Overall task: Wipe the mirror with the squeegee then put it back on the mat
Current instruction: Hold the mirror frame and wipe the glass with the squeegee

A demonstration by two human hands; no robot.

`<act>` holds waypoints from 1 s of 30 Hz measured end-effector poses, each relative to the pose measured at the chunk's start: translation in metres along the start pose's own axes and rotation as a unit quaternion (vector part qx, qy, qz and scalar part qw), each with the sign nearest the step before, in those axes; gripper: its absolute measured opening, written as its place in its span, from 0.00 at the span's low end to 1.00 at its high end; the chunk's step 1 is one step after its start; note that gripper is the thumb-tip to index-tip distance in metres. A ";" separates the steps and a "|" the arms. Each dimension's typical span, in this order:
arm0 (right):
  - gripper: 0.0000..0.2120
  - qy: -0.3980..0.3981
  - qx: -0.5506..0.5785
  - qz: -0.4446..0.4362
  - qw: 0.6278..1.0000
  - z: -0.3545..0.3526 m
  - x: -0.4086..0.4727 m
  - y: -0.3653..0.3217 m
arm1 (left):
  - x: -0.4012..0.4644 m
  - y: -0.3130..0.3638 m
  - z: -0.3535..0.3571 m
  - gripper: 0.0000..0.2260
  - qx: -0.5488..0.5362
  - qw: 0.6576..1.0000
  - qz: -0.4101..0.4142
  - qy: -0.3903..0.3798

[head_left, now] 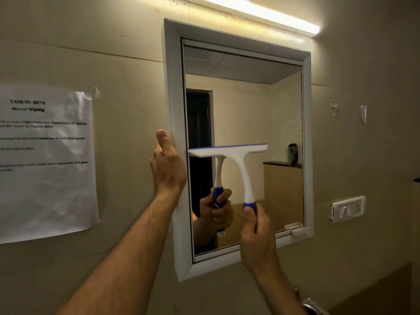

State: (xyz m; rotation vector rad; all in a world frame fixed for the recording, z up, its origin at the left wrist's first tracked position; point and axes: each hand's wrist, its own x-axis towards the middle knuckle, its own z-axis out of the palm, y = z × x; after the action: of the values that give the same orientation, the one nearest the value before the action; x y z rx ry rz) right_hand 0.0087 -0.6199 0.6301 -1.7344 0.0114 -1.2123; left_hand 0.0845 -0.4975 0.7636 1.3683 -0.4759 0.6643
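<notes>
A white-framed mirror hangs on the beige wall. My right hand grips the blue handle of a white squeegee, held upright. Its blade lies level against the glass about halfway down, at the mirror's left side. Hand and squeegee show again as a reflection in the glass. My left hand clasps the mirror's left frame edge, thumb up. No mat is in view.
A paper task sheet is taped to the wall at the left. A tube light glows above the mirror. A white switch plate sits at the right, and a chrome fitting shows at the bottom.
</notes>
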 end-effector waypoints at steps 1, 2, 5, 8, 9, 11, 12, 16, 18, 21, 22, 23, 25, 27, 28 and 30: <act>0.12 0.001 -0.005 0.014 1.000 0.001 -0.009 0.009 | -0.001 0.000 0.000 0.36 -0.002 1.000 -0.002 -0.001; 0.13 0.001 -0.004 0.030 1.000 0.001 -0.017 0.015 | -0.002 0.001 0.000 0.34 -0.006 1.000 -0.004 -0.005; 0.15 0.001 0.008 0.049 0.999 0.000 -0.029 0.024 | -0.008 0.008 0.000 0.28 0.000 1.000 -0.013 -0.007; 0.14 0.012 0.009 0.022 1.000 -0.004 -0.020 0.016 | -0.014 0.018 -0.002 0.38 0.000 1.000 -0.019 -0.009; 0.12 0.016 0.004 0.010 1.000 -0.004 -0.015 0.012 | -0.014 0.019 -0.003 0.42 0.000 1.000 -0.020 -0.013; 0.11 0.018 -0.005 -0.002 1.000 -0.003 -0.010 0.008 | -0.015 0.020 -0.005 0.44 -0.008 1.000 -0.021 -0.015; 0.10 0.014 -0.005 0.005 1.000 -0.003 -0.011 0.009 | -0.016 0.021 -0.005 0.44 -0.009 1.000 -0.026 -0.015; 0.14 -0.011 0.008 0.061 0.998 -0.001 -0.033 0.029 | -0.018 0.024 -0.007 0.44 -0.012 0.999 -0.025 -0.018; 0.20 -0.010 -0.003 0.083 0.996 -0.002 -0.047 0.041 | -0.019 0.025 -0.008 0.44 -0.015 0.999 -0.022 -0.018; 0.14 -0.014 -0.010 0.089 0.996 -0.006 -0.062 0.046 | -0.018 0.025 -0.008 0.43 -0.013 1.000 -0.017 -0.020; 0.14 -0.012 -0.007 0.085 0.996 -0.008 -0.063 0.045 | -0.018 0.025 -0.008 0.43 -0.011 1.000 -0.015 -0.020; 0.15 -0.009 0.005 0.081 0.997 -0.009 -0.062 0.041 | -0.018 0.024 -0.008 0.43 -0.010 1.000 -0.013 -0.021; 0.15 0.010 0.031 0.079 0.996 -0.009 -0.052 0.033 | -0.018 0.024 -0.007 0.43 -0.011 1.000 -0.011 -0.022; 0.11 0.025 0.035 0.072 0.996 -0.007 -0.038 0.027 | -0.018 0.023 -0.006 0.41 -0.008 1.000 -0.011 -0.016; 0.10 0.026 0.025 0.063 0.997 -0.005 -0.033 0.026 | -0.017 0.022 -0.006 0.40 -0.009 1.000 -0.009 -0.016; 0.10 0.021 0.008 0.052 0.998 -0.004 -0.033 0.031 | -0.017 0.023 -0.007 0.42 -0.012 1.000 0.000 -0.019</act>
State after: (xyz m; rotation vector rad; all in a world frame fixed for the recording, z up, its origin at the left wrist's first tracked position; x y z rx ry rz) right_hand 0.0046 -0.6228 0.5848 -1.6738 0.1143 -1.1696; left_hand 0.0562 -0.4916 0.7681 1.3607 -0.5135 0.6322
